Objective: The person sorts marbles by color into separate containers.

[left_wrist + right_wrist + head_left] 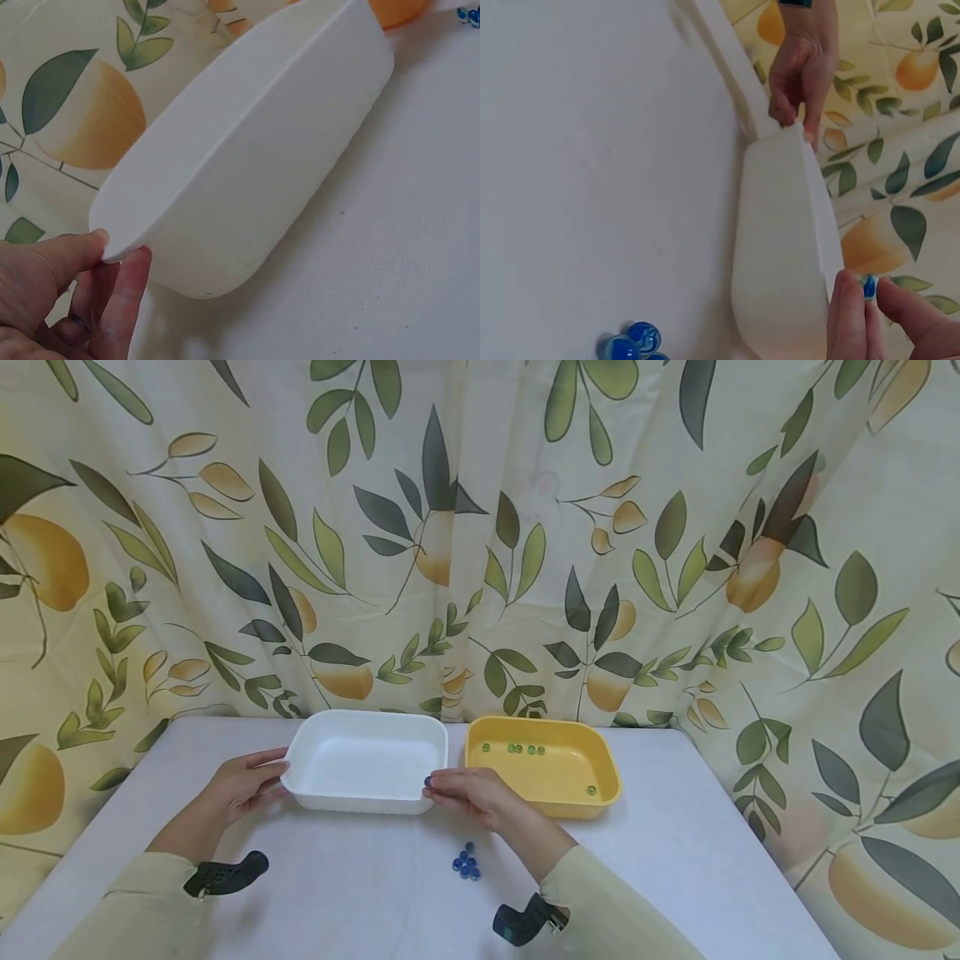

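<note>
My left hand [243, 785] pinches the left rim of a white rectangular tub [367, 760], thumb over the edge and fingers beneath it in the left wrist view. Between thumb and fingertips, my right hand [476, 795] pinches a blue marble [868, 286] at the tub's right rim. The white tub's floor shows bare in the head view. On the tablecloth in front of the right hand lies a small cluster of blue marbles [466, 863], partly seen at the lower edge of the right wrist view.
A yellow tub [540, 777] stands right of the white one, holding several green marbles [531, 750]. Both sit near the far edge of the table [337, 877], which has a white cloth. A curtain [480, 527] printed with leaves and fruit hangs close behind.
</note>
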Tool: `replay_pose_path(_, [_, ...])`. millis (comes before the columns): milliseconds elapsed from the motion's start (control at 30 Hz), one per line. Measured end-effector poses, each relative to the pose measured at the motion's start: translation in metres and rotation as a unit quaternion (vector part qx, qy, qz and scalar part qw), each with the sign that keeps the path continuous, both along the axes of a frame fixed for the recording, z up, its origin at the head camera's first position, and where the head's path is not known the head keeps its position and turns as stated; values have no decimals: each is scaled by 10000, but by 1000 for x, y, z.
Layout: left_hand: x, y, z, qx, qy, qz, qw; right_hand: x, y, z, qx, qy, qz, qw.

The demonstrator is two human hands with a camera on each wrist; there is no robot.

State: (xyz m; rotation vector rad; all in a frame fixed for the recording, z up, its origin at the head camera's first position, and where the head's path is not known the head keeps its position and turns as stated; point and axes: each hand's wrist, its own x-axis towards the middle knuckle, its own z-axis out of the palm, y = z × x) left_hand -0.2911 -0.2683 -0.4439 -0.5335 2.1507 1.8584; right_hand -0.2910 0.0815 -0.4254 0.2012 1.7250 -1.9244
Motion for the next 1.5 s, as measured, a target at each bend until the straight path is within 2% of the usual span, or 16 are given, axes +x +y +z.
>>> replay_pose_path(333, [0, 1, 0, -16, -55, -1, 10000, -8, -9, 4, 137, 4, -195, 9997])
replay_pose_path(567, [-1, -2, -2, 121, -28, -48, 9999, -17, -16, 4, 31, -170, -563, 9983])
replay_pose_path(867, [0, -2, 0, 39, -69, -30, 10000, -27, -24, 7, 289, -85, -706, 9971])
replay_pose_path(1267, [2, -1, 2, 147, -71, -46, 9999, -33, -32, 8, 147, -189, -1270, 9916])
replay_pose_path(1500, [1, -3, -1, 123, -79, -78, 9999, -33, -29, 5, 25, -174, -1191, 9927])
